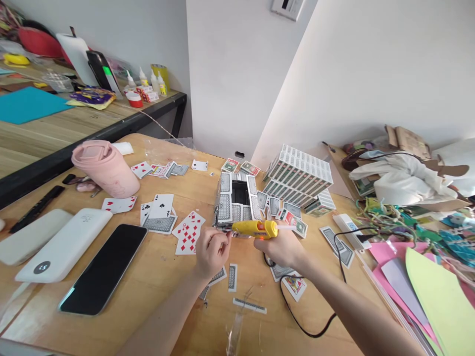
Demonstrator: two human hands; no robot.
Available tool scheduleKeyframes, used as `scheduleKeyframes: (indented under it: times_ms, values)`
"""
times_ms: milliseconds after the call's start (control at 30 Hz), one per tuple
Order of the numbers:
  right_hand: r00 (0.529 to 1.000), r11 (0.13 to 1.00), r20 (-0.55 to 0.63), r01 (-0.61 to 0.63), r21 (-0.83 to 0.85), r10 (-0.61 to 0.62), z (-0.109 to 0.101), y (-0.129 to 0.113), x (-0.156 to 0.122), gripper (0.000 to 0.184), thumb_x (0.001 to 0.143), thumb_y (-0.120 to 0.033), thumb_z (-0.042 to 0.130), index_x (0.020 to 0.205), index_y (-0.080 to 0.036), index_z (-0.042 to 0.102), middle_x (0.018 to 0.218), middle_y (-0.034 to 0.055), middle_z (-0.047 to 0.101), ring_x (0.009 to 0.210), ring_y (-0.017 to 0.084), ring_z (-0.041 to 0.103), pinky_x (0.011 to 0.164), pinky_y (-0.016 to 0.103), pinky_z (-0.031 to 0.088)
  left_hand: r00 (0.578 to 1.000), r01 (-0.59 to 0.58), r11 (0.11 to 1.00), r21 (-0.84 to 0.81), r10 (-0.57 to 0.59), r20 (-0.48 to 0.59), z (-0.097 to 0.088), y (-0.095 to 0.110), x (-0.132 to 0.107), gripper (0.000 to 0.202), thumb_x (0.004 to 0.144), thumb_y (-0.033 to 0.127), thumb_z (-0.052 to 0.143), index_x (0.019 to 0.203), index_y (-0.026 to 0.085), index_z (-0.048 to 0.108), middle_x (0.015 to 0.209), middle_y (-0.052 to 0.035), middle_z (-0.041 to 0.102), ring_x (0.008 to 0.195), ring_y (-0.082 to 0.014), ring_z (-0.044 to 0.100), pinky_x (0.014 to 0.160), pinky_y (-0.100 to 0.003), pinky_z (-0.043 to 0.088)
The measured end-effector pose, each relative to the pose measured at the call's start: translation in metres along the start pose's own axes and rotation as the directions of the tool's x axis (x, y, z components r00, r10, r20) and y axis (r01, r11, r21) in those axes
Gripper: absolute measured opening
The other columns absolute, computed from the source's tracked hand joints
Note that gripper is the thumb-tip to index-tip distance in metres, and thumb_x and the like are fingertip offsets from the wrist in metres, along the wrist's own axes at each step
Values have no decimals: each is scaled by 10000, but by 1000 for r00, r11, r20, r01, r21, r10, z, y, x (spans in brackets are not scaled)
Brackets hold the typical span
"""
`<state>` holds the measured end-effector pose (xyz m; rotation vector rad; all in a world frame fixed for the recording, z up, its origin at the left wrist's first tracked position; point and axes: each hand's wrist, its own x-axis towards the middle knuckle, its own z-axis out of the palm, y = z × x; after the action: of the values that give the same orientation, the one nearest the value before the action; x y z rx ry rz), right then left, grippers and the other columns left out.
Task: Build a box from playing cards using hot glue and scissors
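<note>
- Head view: a pale wooden table [159,269] carries the card box [224,207]; a white wall [222,74] rises behind the box, and a second table [48,128] stands well apart, beyond it to the left.
- One card box, faced with patterned playing cards, a dark opening in its top.
- One yellow glue gun [256,228] at the box's near side, nozzle pointing left; the right hand [281,249] is wrapped around it.
- The left hand [213,251], fingers curled in, is just in front of the box, near the nozzle; whether it pinches anything, I cannot tell.
- Left of the box: one pink tumbler [106,170], one phone [104,272], two pale slabs [65,247].
- Right of it: one block of card packs [302,173], nearby; one power strip [351,232], farther off.
- Loose cards [191,235] surround the box, too overlapped to count.
</note>
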<state>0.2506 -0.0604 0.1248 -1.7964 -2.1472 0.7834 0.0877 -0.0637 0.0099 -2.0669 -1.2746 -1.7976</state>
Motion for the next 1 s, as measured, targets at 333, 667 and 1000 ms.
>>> scheduleKeyframes:
  times_ms: [333,667,1000]
  values:
    - [1000,995,6,-26,-93,27,-6,1,0,189,591,-215,463,504,-193,297,465,-34,349,427,72,275,414,210,203,1000,6,1000,-5,-6,6,0,0,1,264,678,56,647,661,190,420,709,1,460,649,-99,505,571,-216,468]
    - [998,991,7,-67,-114,68,-7,9,-4,161,597,-204,455,500,-194,327,465,-41,363,433,82,317,434,222,218,1000,10,1000,-18,-10,13,-2,2,4,260,670,45,651,656,186,433,726,-6,463,661,-99,512,586,-215,473]
    - [993,961,-41,-121,-249,115,-6,8,-14,98,619,-227,475,577,-202,390,532,-31,454,488,99,377,488,215,236,999,11,1000,-22,-10,31,-3,0,3,231,675,56,649,658,187,458,741,-8,476,670,-102,520,594,-219,470]
